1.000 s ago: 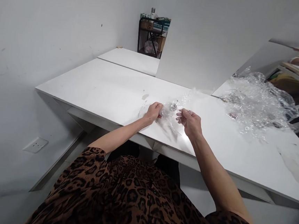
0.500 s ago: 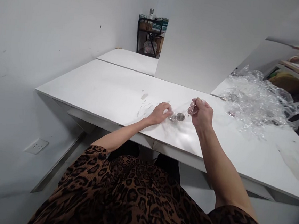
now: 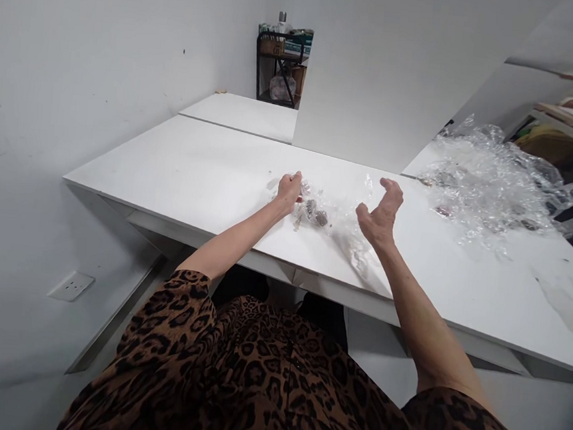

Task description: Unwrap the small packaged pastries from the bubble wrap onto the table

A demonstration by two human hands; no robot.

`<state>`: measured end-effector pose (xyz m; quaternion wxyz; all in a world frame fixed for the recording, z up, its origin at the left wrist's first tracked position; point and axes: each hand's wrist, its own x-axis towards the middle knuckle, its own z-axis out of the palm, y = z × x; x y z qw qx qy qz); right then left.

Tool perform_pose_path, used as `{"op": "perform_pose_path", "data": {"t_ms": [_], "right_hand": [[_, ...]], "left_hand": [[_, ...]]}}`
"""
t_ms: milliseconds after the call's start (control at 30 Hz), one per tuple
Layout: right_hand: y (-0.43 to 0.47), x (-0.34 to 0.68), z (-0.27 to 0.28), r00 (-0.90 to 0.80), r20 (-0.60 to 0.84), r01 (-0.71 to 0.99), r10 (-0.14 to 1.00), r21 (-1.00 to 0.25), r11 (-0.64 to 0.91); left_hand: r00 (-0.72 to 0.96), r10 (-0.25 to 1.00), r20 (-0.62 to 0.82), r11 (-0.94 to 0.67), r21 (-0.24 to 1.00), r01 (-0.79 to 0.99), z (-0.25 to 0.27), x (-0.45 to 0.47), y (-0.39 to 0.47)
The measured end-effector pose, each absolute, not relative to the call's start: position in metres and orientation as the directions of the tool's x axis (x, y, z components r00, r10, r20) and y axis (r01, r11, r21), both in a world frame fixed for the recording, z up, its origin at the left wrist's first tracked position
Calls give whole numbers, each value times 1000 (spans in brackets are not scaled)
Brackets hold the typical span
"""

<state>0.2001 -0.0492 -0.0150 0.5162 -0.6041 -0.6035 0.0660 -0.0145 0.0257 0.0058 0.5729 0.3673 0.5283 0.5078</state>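
Note:
A clear plastic bag [image 3: 363, 254] lies crumpled on the white table [image 3: 170, 165] between my hands. At its left part are two small round grey-brown things [image 3: 321, 218]; their kind is too small to make out. My left hand [image 3: 289, 192] is closed in a pinch on the bag's left end, just beyond the round things. To the right, my right hand [image 3: 383, 213] is raised over the table, thumb and fingers apart, with nothing in it.
A heap of clear plastic bags [image 3: 494, 186] with small dark things among them covers the table's right side. Behind the table stands a large white panel [image 3: 399, 77]. A wall [image 3: 102, 78] borders the left, and a shelf [image 3: 570, 123] stands at the right.
My right hand has let go of the plastic and spread its fingers. My left hand has moved left and away from me, closing on the bag; the round things have shifted left.

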Motion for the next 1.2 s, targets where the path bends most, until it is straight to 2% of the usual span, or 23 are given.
{"op": "perform_pose_path", "data": {"t_ms": [67,133,267,300,367,433,500,567,633,700,767,833,900,967,1067,1200], "right_hand": [[-54,195,-10,23,572,748,820,-553,366],[-54,188,-3,-142,485,758,863,-507,410],[-40,182,6,-243,266,807,933,-478,346],[-37,184,8,-267,189,794,945,-513,327],[-32,191,12,-334,54,693,941,-662,284],[-32,198,16,-385,8,525,923,-821,226],[-34,201,20,-362,29,382,932,-907,177],[-34,198,22,-308,32,306,951,-943,131],[-31,193,23,-187,33,256,982,-963,81],[-26,188,22,2,53,219,999,-974,51],[-19,184,23,199,84,204,976,-978,43],[-14,180,25,301,110,188,947,-981,55],[-12,174,30,312,129,140,941,-986,88],[-12,166,37,279,130,64,952,-991,117],[-17,155,52,215,107,-43,971,-992,119],[-24,147,75,140,124,-112,982,-984,140]], "left_hand": [[-88,967,-238,218,957,-192,5,-9,27],[-81,970,-228,210,960,-186,5,-3,27],[8,988,-151,150,971,-188,13,5,29],[32,991,-129,133,966,-221,15,5,30],[63,992,-106,120,945,-306,20,2,34],[68,989,-133,149,918,-368,22,-3,39],[65,978,-199,209,894,-396,19,-7,44],[62,962,-268,268,863,-428,12,-7,48],[47,947,-319,304,836,-457,2,-5,47],[-42,946,-322,274,861,-429,-6,0,42],[-160,967,-200,145,941,-305,-13,4,30],[-131,991,19,-37,990,-134,-17,9,15],[68,982,175,-175,985,-14,-19,14,-1],[234,955,184,-204,977,64,-19,19,-13],[262,961,84,-116,987,108,-22,26,-17],[294,955,20,-22,1000,5,-38,32,-5]]}}
